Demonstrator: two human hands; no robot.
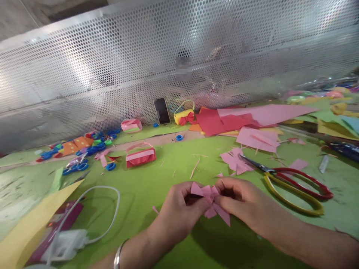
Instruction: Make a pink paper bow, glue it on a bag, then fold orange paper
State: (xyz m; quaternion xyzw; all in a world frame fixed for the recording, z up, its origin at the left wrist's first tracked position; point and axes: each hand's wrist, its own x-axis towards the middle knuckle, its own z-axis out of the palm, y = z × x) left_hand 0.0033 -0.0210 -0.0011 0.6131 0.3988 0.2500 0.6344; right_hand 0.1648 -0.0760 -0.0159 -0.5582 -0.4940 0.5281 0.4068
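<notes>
Between my two hands is a pink paper bow [211,191], its pointed ends sticking out above and below the fingers. My left hand [182,209] pinches it from the left with the thumb across its middle. From the right, my right hand [238,198] pinches the same bow, thumb and fingertips close to its centre. Scissors [294,186] with one red and one yellow handle lie to the right of my right hand. Their blades rest by a cut pink paper piece [237,160]. Part of the bow is hidden behind my thumbs.
A small red paper handbag [140,157], a yellow one [183,116] and a pink one [131,126] stand farther back near a phone [162,111]. Red and pink sheets [269,114] lie at back right. A white charger [68,243] with cable sits at left. Perforated metal [140,63] rises behind.
</notes>
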